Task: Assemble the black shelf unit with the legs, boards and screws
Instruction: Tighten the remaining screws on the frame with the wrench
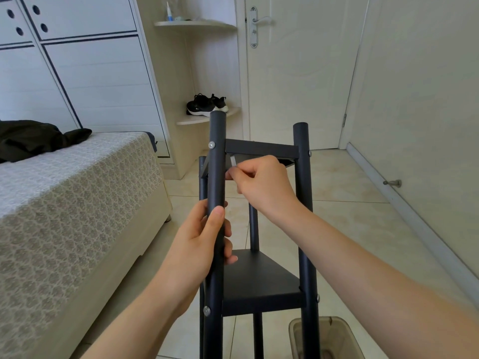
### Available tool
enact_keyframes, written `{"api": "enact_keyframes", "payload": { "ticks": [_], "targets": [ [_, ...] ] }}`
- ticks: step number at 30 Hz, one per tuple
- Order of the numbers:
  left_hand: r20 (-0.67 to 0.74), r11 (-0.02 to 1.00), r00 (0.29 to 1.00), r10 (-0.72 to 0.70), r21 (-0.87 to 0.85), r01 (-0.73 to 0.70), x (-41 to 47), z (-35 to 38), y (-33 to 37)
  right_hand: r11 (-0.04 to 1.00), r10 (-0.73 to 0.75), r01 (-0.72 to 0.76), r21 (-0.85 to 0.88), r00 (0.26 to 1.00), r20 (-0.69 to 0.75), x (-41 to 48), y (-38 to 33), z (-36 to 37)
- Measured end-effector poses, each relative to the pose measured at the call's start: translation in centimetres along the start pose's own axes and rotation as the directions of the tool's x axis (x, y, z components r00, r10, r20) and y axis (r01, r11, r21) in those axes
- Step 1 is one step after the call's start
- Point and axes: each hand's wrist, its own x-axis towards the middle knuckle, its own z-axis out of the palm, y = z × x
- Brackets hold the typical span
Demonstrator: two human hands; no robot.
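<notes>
Tightening seems your step: left hand grips the leg, right hand pinches the hex key beside it; turn steadily next.

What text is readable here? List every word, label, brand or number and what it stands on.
None can be read.
White-and-blue tube on the cream upper corner shelf: label too small to read.
Black sneakers with white soles: white side mark, too blurred to name.
Black metal shelf unit: no lettering shows.
</notes>
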Motion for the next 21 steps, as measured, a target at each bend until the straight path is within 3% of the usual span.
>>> {"api": "enact_keyframes", "payload": {
  "ticks": [21],
  "targets": [
    [0.028, 0.999, 1.0, -0.008, -0.034, 0.009, -0.3, -0.3, 0.0, 0.977, -0.156, 0.184, 0.107, 0.96, -0.231, 0.5, 1.8, 4.3]
  ]
}}
